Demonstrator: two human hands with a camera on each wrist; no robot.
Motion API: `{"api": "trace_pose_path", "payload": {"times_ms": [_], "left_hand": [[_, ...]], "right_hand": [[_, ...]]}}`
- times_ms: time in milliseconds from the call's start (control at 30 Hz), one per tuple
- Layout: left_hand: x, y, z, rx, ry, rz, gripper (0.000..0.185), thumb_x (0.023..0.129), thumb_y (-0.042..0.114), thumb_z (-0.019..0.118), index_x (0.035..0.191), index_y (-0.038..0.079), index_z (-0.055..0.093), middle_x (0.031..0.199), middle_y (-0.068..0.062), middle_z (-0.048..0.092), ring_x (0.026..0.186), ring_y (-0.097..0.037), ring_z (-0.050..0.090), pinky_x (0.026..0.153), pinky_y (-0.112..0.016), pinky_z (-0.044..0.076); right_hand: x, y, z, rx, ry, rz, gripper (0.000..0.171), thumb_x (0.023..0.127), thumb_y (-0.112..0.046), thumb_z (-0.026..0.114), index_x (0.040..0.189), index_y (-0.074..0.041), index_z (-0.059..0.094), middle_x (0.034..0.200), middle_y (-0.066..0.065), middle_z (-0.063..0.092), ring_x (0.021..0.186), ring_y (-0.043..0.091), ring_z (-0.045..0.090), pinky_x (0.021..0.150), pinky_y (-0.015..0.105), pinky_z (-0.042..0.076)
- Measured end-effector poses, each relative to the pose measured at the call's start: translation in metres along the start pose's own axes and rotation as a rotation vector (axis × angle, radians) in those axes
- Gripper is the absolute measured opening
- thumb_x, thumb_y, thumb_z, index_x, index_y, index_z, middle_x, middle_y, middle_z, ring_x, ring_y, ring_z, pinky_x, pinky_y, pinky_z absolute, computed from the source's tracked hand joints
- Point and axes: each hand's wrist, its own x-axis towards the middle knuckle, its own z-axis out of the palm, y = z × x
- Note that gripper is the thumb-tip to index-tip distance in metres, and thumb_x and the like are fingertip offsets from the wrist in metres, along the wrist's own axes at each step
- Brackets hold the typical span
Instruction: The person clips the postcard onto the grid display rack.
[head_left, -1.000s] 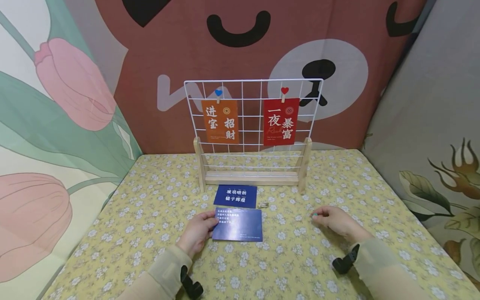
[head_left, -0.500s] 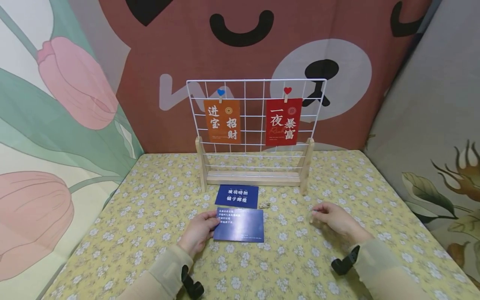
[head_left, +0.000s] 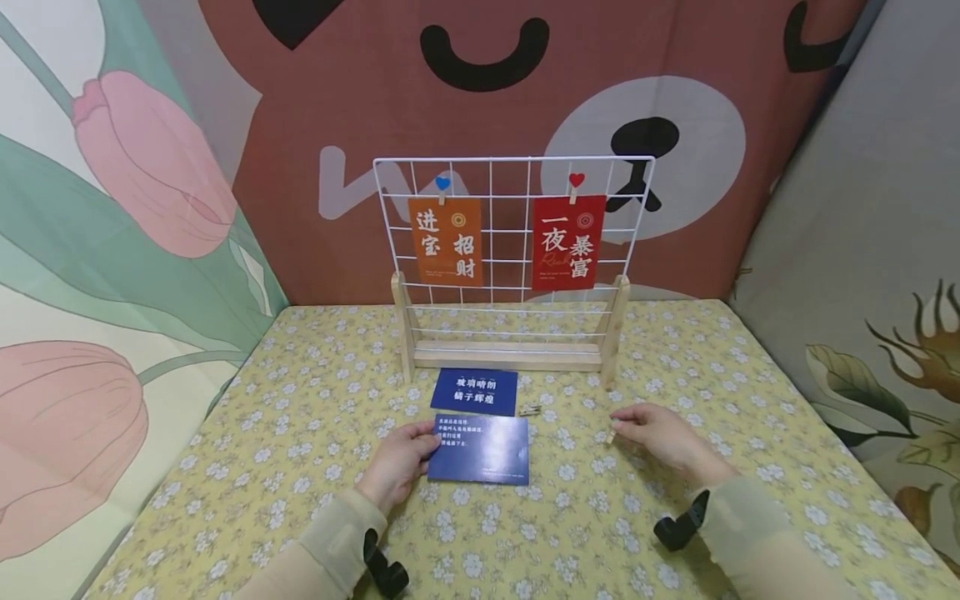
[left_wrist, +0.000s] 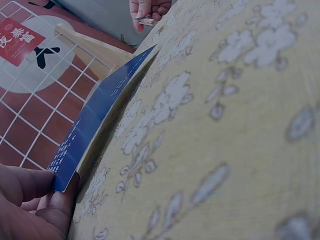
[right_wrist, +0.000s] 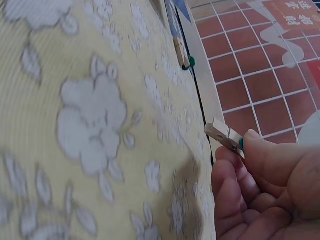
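My left hand (head_left: 405, 462) pinches the left edge of a dark blue card (head_left: 480, 450) printed with white writing. In the left wrist view the card is tilted up off the cloth, thumb on its face. My right hand (head_left: 663, 437), apart from the card on its right, pinches a small wooden clothespin (right_wrist: 224, 134) between thumb and fingers. A bit of green on the pin shows by the thumb, and its wooden end points away from the hand. A second blue card (head_left: 474, 392) lies flat just beyond the first. Beside it rests another clothespin (head_left: 531, 409), green-tipped in the right wrist view.
A white wire grid (head_left: 506, 229) on a wooden stand (head_left: 510, 357) rises behind the cards. An orange card (head_left: 447, 242) hangs from a blue heart clip, and a red card (head_left: 566, 243) from a red heart clip. Flowered cloth (head_left: 330, 350) covers the table.
My right hand has moved slightly left, and the clothespin has turned in its fingers: its green part faced out before, now its wooden end does. The left hand keeps its hold on the card.
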Motion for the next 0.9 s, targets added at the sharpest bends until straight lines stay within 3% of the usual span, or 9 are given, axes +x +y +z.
{"api": "trace_pose_path", "payload": {"times_ms": [233, 533, 900], "left_hand": [[0.002, -0.001, 0.000, 0.014, 0.016, -0.009, 0.038, 0.095, 0.005, 0.056, 0.132, -0.003, 0.051, 0.116, -0.014, 0.062, 0.091, -0.019, 0.064, 0.076, -0.032, 0.055], [-0.001, -0.001, 0.000, 0.006, 0.027, -0.005, 0.038, 0.095, 0.007, 0.057, 0.132, -0.004, 0.051, 0.115, -0.014, 0.062, 0.088, -0.018, 0.064, 0.075, -0.032, 0.056], [0.002, -0.003, 0.000, -0.024, 0.031, 0.017, 0.035, 0.093, 0.005, 0.059, 0.126, -0.006, 0.054, 0.109, -0.015, 0.064, 0.083, -0.017, 0.065, 0.074, -0.031, 0.056]], "right_hand": [[0.003, -0.008, 0.009, -0.015, 0.012, -0.037, 0.037, 0.096, -0.026, 0.061, 0.122, 0.001, 0.062, 0.113, 0.010, 0.066, 0.101, 0.022, 0.062, 0.084, 0.039, 0.052], [0.005, -0.023, 0.021, 0.042, -0.010, -0.025, 0.041, 0.096, -0.028, 0.061, 0.125, 0.000, 0.060, 0.112, 0.009, 0.066, 0.101, 0.022, 0.064, 0.091, 0.044, 0.050], [0.014, -0.042, 0.041, 0.096, 0.008, -0.069, 0.030, 0.093, -0.022, 0.066, 0.112, 0.000, 0.065, 0.098, 0.009, 0.068, 0.089, 0.023, 0.064, 0.079, 0.039, 0.053]]}}
